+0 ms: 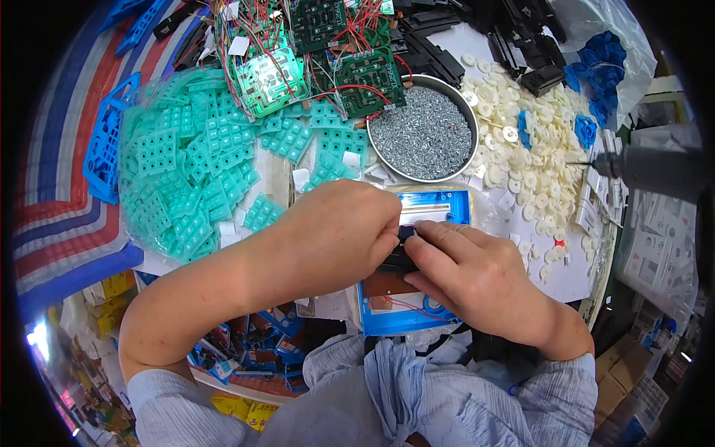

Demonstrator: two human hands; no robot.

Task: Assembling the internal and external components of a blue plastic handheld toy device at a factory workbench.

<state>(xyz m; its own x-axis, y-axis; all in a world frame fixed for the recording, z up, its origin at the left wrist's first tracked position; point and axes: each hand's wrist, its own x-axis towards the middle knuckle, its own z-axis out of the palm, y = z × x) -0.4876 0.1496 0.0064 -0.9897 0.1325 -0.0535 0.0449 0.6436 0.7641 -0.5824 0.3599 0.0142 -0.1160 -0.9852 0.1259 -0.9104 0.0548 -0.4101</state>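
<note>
In front of me lies a blue plastic casing point(372, 325), open side up, with a brown board and red wires inside its near half. A black plastic part point(399, 261) sits across the middle of the casing, partly hidden under my hands. My right hand point(477, 276) has its thumb and fingers closed on this black part from the right. My left hand point(357, 223) is curled into a fist at the part's left side; whatever its fingers grip is hidden. A silvery strip point(428, 213) shows in the casing's far half.
Beyond the casing stands a round metal bowl point(474, 141) of small screws. Teal rubber keypads point(194, 164) heap at the left, green circuit boards point(365, 82) with red wires behind. Cream plastic discs point(521, 149) spread at the right, near a dark screwdriver-like tool point(648, 167).
</note>
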